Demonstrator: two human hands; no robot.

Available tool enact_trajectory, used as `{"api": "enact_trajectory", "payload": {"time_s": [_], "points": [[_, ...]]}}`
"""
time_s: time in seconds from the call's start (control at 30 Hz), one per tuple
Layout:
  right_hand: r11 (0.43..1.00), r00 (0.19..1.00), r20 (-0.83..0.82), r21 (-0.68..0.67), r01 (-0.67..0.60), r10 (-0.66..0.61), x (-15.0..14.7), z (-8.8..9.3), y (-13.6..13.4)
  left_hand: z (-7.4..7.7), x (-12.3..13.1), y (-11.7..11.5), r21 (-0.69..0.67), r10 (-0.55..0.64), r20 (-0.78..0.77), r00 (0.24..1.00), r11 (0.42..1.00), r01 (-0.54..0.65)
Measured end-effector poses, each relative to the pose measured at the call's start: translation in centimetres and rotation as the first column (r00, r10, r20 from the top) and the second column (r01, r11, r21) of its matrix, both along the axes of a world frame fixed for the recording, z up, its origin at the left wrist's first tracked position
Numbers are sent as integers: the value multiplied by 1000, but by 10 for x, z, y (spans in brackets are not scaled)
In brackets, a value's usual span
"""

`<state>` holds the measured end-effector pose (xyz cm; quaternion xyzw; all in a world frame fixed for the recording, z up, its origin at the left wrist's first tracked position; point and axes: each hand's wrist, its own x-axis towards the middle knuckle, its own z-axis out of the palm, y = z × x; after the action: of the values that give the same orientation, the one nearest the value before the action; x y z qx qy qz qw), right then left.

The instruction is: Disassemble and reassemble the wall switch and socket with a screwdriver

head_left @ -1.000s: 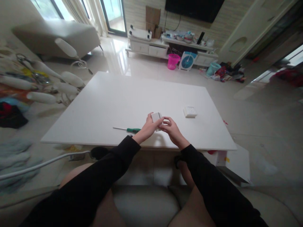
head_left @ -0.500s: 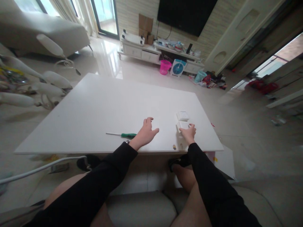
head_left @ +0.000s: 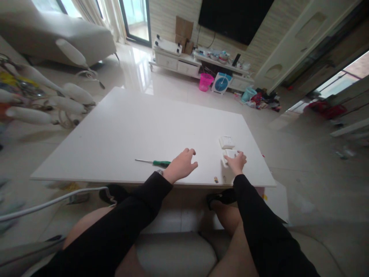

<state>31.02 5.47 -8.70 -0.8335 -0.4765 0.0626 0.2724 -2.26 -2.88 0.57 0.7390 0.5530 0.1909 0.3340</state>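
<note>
Near the table's right front, my right hand [head_left: 236, 162] has its thumb and fingers closed on the edges of a white square wall plate [head_left: 230, 153]. The exact kind of plate is hard to make out, and the fingers cover part of it. Just behind it is a white wall socket [head_left: 226, 142], face up on the table. My left hand [head_left: 183, 165] is held over the front middle of the table, fingers apart and slightly bent, with nothing in it. Beside that wrist lies a screwdriver with a green handle [head_left: 161, 163], its shaft pointing left.
Two tiny items, one of them a small yellowish piece [head_left: 216, 179], lie by the front edge of the white table [head_left: 144, 123]. A white lamp with several arms [head_left: 72, 96] stands off the left side. Beyond are a pink basket [head_left: 206, 82] and a blue-white fan [head_left: 221, 83].
The whole view has shifted slightly, so the table appears further right. My right hand keeps its grip on the plate, moving only a little. My left hand stays nearly in place.
</note>
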Motion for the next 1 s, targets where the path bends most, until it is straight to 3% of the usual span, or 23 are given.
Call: {"api": "enact_trajectory", "payload": {"time_s": [0.1, 0.2, 0.27, 0.37, 0.5, 0.6, 0.67, 0.77, 1.0], "points": [[982, 988, 83, 125, -143, 133, -16, 15, 4, -4, -12, 1, -94, -48, -286, 957, 995, 22], [929, 952, 125, 214, -302, 280, -36, 35, 1, -16, -29, 2, -205, -39, -516, 856, 976, -79], [874, 908, 164, 252, -416, 385, -50, 47, -7, -26, -39, 3, -246, -20, -589, 808, 957, -156], [794, 840, 190, 276, -543, 508, -68, 62, -30, -39, -46, 1, -262, -25, -617, 786, 949, -176], [698, 712, 119, 143, -702, 692, -93, 74, -68, -51, -49, -2, -202, -1, -627, 779, 966, -161], [521, 520, 41, -3, -854, 853, -113, 80, -92, -58, -55, 1, -165, -19, -608, 794, 981, -103], [365, 369, -19, -112, -924, 929, -125, 84, -102, -63, -63, 5, -155, -55, -584, 810, 987, -45], [234, 254, -61, -227, -945, 965, -140, 86, -111, -69, -76, 13, -130, -88, -562, 823, 991, 17], [141, 173, -60, -356, -924, 983, -158, 87, -120, -77, -97, 28, -97, -93, -549, 831, 994, 47]]}}
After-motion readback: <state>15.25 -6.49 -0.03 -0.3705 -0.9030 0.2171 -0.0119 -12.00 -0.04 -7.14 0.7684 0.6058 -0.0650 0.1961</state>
